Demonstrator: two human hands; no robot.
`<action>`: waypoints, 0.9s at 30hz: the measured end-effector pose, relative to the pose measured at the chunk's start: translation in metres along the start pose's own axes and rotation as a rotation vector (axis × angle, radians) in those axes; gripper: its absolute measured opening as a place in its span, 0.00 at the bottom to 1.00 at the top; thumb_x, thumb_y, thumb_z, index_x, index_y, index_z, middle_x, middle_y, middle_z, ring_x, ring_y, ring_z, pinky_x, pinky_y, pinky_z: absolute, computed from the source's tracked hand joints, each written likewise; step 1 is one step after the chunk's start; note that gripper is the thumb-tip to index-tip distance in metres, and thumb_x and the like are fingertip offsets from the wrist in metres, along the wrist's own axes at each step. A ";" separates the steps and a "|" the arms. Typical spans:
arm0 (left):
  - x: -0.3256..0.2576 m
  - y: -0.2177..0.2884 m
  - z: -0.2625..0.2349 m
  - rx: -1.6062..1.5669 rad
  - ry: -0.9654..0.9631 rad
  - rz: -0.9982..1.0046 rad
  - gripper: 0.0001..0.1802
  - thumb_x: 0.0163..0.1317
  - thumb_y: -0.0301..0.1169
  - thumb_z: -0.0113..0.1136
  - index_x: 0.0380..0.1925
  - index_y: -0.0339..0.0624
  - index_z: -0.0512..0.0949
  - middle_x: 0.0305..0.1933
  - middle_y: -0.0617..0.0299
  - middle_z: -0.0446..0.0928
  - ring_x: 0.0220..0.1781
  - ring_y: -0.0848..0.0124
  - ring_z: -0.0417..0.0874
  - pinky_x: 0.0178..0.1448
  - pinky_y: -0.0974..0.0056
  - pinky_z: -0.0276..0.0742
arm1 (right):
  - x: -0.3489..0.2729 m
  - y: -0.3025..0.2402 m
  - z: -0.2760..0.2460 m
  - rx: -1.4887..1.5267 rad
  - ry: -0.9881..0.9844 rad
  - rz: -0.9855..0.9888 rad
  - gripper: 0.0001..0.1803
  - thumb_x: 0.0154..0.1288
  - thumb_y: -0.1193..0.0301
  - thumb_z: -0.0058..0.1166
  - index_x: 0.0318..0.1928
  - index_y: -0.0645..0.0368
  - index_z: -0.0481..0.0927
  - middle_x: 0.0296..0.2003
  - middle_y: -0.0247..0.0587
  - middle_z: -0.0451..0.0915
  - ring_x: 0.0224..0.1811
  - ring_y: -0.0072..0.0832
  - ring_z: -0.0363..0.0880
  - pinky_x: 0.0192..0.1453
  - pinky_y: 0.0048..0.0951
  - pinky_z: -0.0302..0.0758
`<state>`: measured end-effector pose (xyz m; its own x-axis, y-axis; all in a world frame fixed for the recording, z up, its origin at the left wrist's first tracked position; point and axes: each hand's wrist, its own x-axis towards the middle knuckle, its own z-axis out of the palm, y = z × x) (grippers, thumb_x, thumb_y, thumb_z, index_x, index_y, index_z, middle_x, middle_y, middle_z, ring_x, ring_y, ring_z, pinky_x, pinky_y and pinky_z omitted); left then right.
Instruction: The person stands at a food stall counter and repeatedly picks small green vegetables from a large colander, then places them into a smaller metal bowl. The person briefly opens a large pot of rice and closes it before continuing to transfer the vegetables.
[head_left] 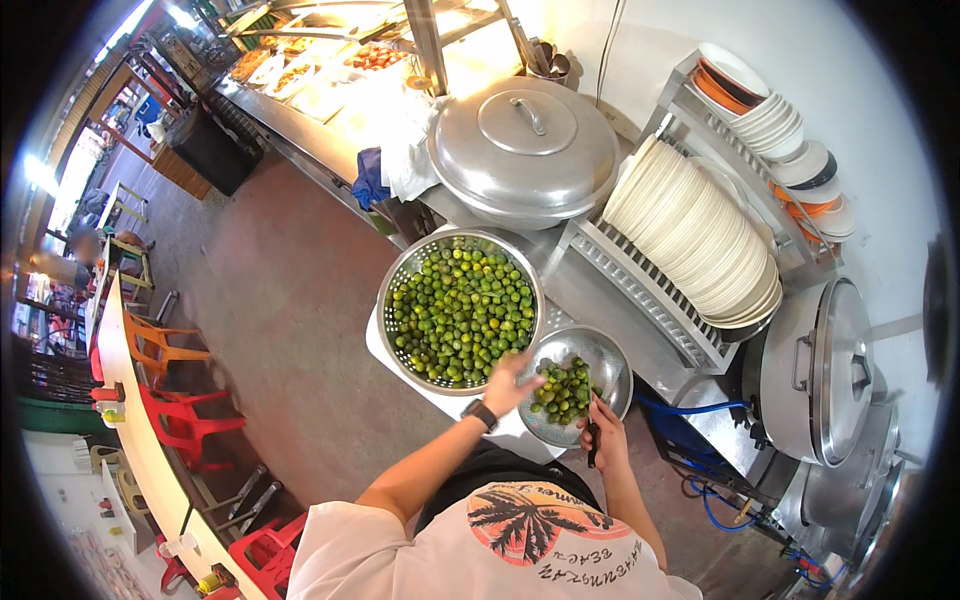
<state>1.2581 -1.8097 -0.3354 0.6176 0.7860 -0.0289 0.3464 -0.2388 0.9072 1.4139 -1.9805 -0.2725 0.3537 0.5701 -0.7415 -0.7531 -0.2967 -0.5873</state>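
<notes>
A large metal colander (pixel 390 345) full of small green citrus fruits (pixel 460 305) stands before me on a white surface. To its right sits a smaller metal bowl (pixel 612 352) with more of these fruits (pixel 565 390) heaped in it, some of which look cut. My left hand (pixel 508 388), with a dark watch on the wrist, is between the colander's near rim and the bowl; motion smears its fingers. Over the bowl's near right edge, my right hand (pixel 606 436) is closed around the black handle of a knife (pixel 594 448); the blade is mostly hidden.
Beyond the colander stands a big lidded pot (pixel 530 150). Many plates (pixel 690 235) fill a metal rack on the right, with lidded pots (pixel 815 370) and a blue hose (pixel 690 408) nearer. Red chairs (pixel 190 425) line a long table (pixel 150 400) at the left.
</notes>
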 end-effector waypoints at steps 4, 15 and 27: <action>0.021 -0.056 -0.051 0.397 0.048 -0.209 0.45 0.46 0.44 0.71 0.63 0.44 0.61 0.60 0.50 0.63 0.62 0.48 0.62 0.64 0.49 0.60 | 0.015 0.015 -0.027 0.066 0.107 0.096 0.28 0.68 0.62 0.51 0.66 0.50 0.62 0.22 0.39 0.74 0.15 0.21 0.64 0.17 0.23 0.58; 0.094 -0.077 -0.046 0.616 -0.318 0.077 0.50 0.40 0.46 0.68 0.66 0.72 0.56 0.71 0.57 0.47 0.71 0.46 0.49 0.66 0.39 0.52 | 0.020 0.015 -0.003 -0.009 0.234 0.143 0.28 0.68 0.60 0.52 0.65 0.46 0.61 0.23 0.37 0.73 0.16 0.22 0.63 0.18 0.23 0.59; 0.114 -0.080 -0.034 0.803 -0.397 0.101 0.28 0.54 0.43 0.62 0.56 0.58 0.69 0.64 0.56 0.58 0.62 0.52 0.60 0.61 0.45 0.61 | 0.025 0.012 0.036 -0.030 0.206 0.134 0.28 0.68 0.62 0.51 0.66 0.47 0.61 0.22 0.41 0.74 0.16 0.21 0.64 0.17 0.22 0.60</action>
<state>1.2766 -1.6818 -0.3971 0.8187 0.5205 -0.2424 0.5742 -0.7397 0.3510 1.3936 -1.9420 -0.2868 0.3597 0.3567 -0.8622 -0.7850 -0.3838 -0.4863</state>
